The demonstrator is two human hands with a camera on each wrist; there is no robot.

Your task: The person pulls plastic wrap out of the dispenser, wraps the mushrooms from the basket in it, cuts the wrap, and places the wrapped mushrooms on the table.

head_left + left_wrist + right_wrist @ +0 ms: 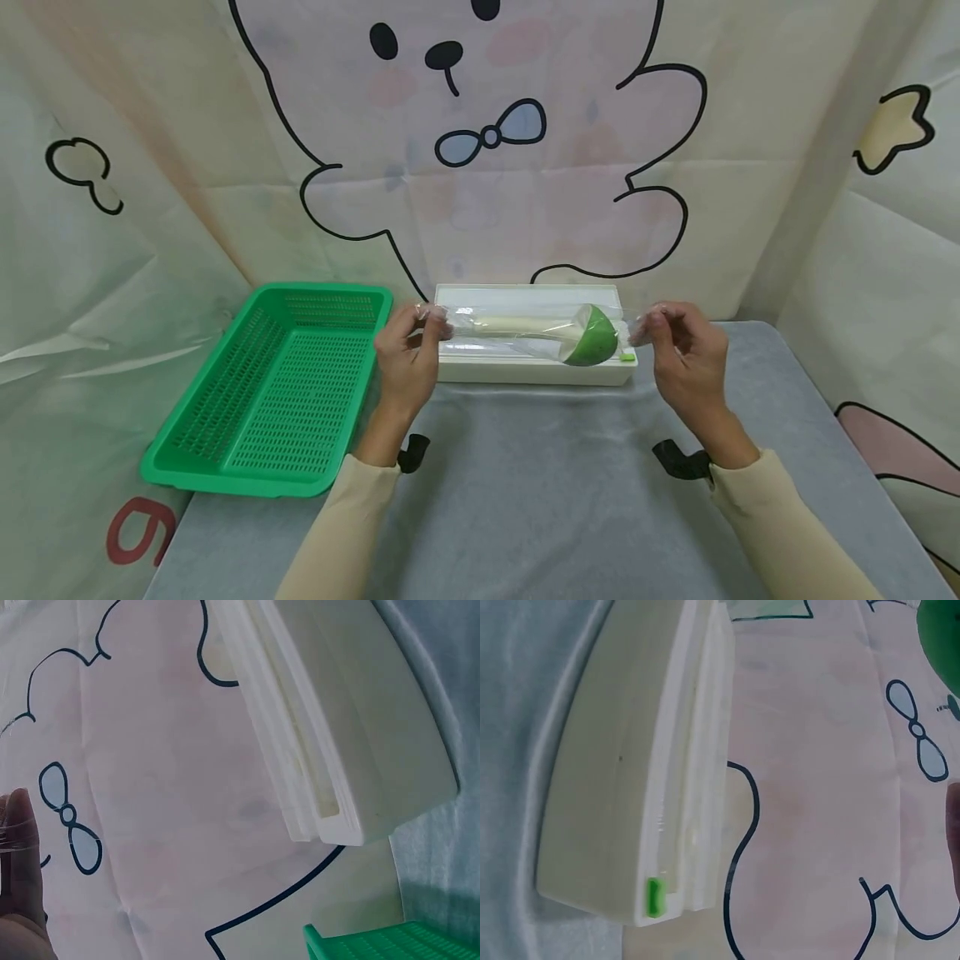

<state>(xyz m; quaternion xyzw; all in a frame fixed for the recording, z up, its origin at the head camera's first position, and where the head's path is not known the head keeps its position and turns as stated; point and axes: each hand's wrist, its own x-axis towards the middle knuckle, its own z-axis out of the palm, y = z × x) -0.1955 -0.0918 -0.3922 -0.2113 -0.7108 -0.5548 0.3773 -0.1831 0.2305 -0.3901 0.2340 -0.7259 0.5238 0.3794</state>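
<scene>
Between my two hands, in the head view, a spoon-like utensil (592, 337) with a cream handle and a rounded green end lies lengthwise in clear plastic wrap (510, 343). My left hand (408, 354) pinches the left end of the wrap. At the other end, near the green part, my right hand (690, 358) pinches the wrap. Behind and below the utensil sits a long white box (532, 372) with a small green tab (627, 357) at its right end. The wrist views show the fingers only at the edges; the right one catches part of the green end (941, 641).
A green perforated basket (266, 482) stands at the left of the grey cloth-covered table (540, 500), beside the white box. A printed curtain (465, 217) hangs right behind the table and along both sides.
</scene>
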